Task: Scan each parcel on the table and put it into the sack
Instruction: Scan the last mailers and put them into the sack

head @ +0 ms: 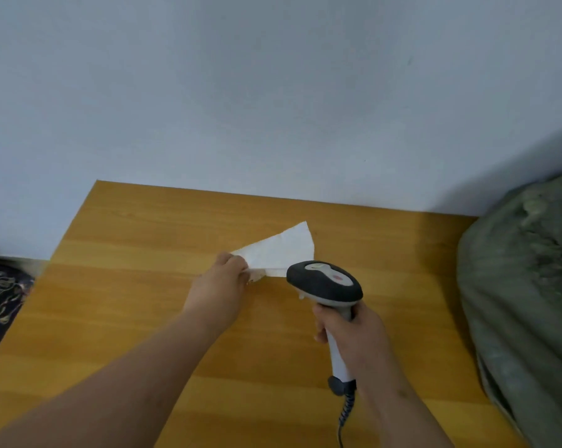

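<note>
At frame centre the left hand [223, 279] pinches the flat white parcel [279, 250] over the desk [127, 286], while the right hand [354, 334] grips the scanner [325, 281] just lower right of it, sack [525, 286] at far right.

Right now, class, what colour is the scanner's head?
Dark grey, with a light panel on top: the scanner, clearest in the head view.

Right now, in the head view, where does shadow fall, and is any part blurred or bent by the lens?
Head view: even, soft light; a dark shadow lies on the wall above the sack; the sack looks soft and blurred at the right edge; the table edges splay with wide-angle distortion; the scanner and white parcel are fairly sharp, without glare.
</note>
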`<act>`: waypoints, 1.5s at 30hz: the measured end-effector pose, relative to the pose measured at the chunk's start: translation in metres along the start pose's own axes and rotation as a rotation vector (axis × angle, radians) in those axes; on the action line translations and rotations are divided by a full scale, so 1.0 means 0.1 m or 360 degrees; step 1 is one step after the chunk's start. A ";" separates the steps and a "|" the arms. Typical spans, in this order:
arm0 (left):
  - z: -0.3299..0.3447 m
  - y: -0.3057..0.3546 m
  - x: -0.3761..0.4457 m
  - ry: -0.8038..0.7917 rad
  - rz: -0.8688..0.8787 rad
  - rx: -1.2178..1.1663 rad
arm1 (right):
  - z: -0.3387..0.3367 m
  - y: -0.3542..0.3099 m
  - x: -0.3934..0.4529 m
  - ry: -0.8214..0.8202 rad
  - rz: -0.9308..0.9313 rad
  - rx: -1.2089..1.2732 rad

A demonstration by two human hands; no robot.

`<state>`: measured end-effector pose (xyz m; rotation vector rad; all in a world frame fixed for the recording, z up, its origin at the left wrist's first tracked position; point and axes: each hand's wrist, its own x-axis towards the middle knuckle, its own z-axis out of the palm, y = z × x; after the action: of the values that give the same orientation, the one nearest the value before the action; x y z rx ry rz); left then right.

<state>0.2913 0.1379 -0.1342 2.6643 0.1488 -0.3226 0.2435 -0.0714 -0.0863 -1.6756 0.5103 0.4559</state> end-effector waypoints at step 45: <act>-0.77 1.15 -2.65 0.0408 -0.0184 -0.1848 | -0.99 -0.22 -2.87 0.0069 -0.0555 0.0398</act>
<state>0.0685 0.0561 0.0474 1.5294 0.4190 0.0827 0.0212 -0.1433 0.1085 -1.4948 0.2839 0.0960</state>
